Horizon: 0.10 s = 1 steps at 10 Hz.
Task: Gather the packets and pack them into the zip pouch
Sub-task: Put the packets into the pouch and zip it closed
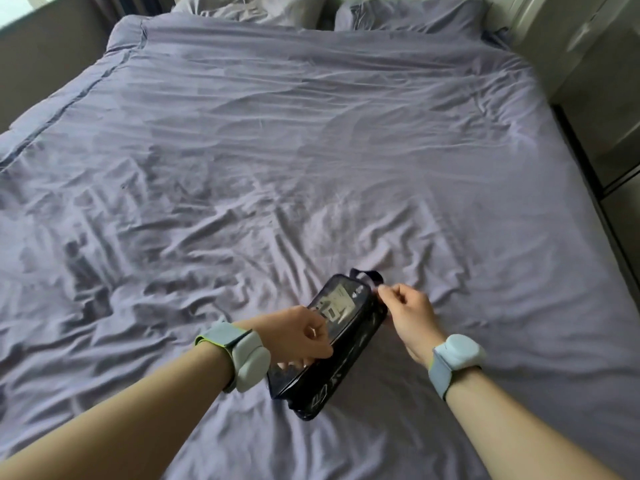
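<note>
A dark navy zip pouch (332,362) with a clear front panel lies on the bed, near the bottom middle of the head view. Pale packets (334,303) show through the clear panel, inside the pouch. My left hand (298,336) grips the pouch's near left side, fingers curled over its edge. My right hand (407,315) pinches something small at the pouch's far top corner, beside the dark carry loop (367,276); I cannot tell if it is the zip pull. Both wrists wear pale blue bands.
The wrinkled lilac bedsheet (277,150) spreads wide around the pouch. Two pillows (408,13) lie at the head of the bed. A dark floor gap and pale cabinets (609,109) run along the right side.
</note>
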### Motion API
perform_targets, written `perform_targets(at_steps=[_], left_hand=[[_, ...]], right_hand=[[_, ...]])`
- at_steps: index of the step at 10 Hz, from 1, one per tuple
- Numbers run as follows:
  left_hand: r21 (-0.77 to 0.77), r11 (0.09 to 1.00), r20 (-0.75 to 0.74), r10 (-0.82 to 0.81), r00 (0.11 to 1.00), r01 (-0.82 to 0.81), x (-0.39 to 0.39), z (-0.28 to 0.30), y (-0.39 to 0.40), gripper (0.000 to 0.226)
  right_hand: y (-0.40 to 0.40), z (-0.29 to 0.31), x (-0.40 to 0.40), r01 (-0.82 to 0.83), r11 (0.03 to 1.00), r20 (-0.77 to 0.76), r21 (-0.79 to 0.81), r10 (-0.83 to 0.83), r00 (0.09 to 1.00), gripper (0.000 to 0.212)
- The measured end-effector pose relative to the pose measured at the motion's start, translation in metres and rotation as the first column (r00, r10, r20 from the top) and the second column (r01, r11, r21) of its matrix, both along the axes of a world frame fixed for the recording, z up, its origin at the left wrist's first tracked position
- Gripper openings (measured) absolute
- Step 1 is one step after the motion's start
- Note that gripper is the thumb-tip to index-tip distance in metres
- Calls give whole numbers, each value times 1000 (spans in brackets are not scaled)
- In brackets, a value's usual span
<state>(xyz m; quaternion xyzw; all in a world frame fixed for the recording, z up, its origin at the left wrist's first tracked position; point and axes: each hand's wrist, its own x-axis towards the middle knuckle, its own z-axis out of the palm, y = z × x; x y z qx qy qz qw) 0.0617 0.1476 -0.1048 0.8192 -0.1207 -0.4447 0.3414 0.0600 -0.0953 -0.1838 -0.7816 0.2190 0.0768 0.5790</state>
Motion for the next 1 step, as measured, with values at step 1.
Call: perform_targets(at_steps=[1], left_hand=[[-72,974,58,220,974,-216,1,1,0,27]], right_hand=[[-14,-3,-14,-77,974,-110,-215,54,992,18]])
